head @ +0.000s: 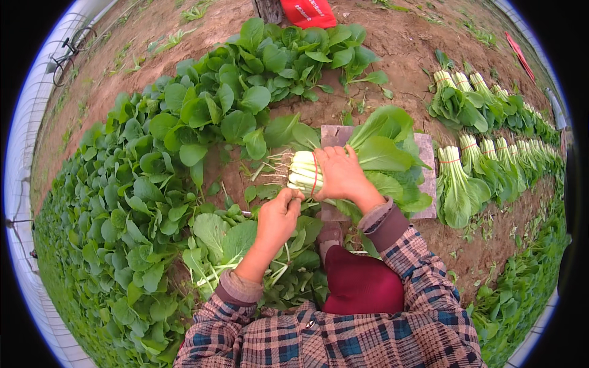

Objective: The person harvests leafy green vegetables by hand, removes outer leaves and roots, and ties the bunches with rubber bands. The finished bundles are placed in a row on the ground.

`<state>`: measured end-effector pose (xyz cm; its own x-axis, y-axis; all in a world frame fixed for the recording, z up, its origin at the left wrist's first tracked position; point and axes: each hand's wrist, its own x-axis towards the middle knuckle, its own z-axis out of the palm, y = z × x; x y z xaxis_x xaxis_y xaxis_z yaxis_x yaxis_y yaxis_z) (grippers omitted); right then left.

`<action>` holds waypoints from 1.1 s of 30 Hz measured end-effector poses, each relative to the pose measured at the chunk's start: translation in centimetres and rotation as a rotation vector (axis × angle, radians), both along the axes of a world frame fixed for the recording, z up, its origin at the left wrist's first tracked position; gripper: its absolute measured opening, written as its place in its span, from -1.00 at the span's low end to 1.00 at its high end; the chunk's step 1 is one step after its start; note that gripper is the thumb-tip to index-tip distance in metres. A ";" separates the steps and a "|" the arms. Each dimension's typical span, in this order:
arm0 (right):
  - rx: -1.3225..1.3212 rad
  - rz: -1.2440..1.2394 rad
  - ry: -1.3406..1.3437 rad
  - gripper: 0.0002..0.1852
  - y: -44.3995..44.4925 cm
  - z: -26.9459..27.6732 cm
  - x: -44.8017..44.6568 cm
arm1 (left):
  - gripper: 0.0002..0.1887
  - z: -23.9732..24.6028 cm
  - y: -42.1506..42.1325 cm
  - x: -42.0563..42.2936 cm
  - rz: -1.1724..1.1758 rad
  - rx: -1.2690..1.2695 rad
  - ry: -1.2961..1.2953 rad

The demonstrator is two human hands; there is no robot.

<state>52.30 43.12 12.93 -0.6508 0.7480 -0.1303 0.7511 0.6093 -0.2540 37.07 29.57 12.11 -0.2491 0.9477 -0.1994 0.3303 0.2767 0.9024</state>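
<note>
My right hand is wrapped over a bunch of leafy greens, with pale stems, its thin roots pointing left. A red rubber band circles the stems beside my fingers. The broad leaves spread right across a flat board on the soil. My left hand has thumb and fingers pinched together at the near edge of the root end. Whether something thin is between those fingertips is hidden.
Uncut leafy plants stand thickly to the left and far side. Banded bunches lie in two rows at right. Loose leaves lie below my left hand. A red bag sits by a wooden post. My shoe is near the board.
</note>
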 end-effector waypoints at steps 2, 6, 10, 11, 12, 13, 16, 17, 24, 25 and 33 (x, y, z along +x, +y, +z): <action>0.001 0.000 -0.003 -0.13 0.0 -0.1 0.0 | -0.90 -0.4 0.1 0.0 0.007 -0.062 -0.070; -0.025 0.005 -0.026 -0.07 -0.1 -0.2 0.0 | -0.80 -1.5 -0.3 0.8 0.054 -0.194 -0.176; -0.106 0.004 -0.070 0.06 0.2 0.5 0.0 | -0.70 -2.7 -0.4 2.4 0.131 -0.241 -0.464; -0.170 -0.005 -0.109 0.15 0.5 0.6 -0.1 | -0.65 -3.0 -0.7 2.8 0.129 -0.226 -0.430; -0.222 -0.012 -0.133 0.24 0.6 0.8 -0.1 | -0.64 -3.2 -0.9 3.1 0.150 -0.233 -0.415; -0.233 -0.012 -0.162 0.26 0.7 1.0 -0.2 | -0.62 -3.4 -1.1 3.4 0.170 -0.228 -0.426; -0.240 -0.004 -0.187 0.29 0.7 1.1 -0.4 | -0.59 -3.9 -1.6 3.9 0.212 -0.174 -0.567; -0.247 -0.005 -0.182 0.29 0.7 1.1 -0.4 | -0.57 -4.1 -1.7 4.1 0.223 -0.170 -0.644; -0.272 -0.022 -0.153 0.29 0.8 1.1 -0.3 | -0.56 -5.3 -1.6 5.4 0.240 -0.174 -0.857; -0.268 -0.023 -0.150 0.28 0.8 1.1 -0.4 | -0.58 -5.5 -1.6 5.5 0.220 -0.176 -0.853; -0.252 -0.029 -0.156 0.27 0.5 1.0 -0.5 | -0.62 -7.3 -1.6 4.0 0.083 -0.161 -0.601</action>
<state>51.84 43.66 13.91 -0.5872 0.6974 -0.4110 0.8092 0.5193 -0.2749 41.04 27.96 4.83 -0.1202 0.8765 -0.4661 -0.2504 0.4276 0.8686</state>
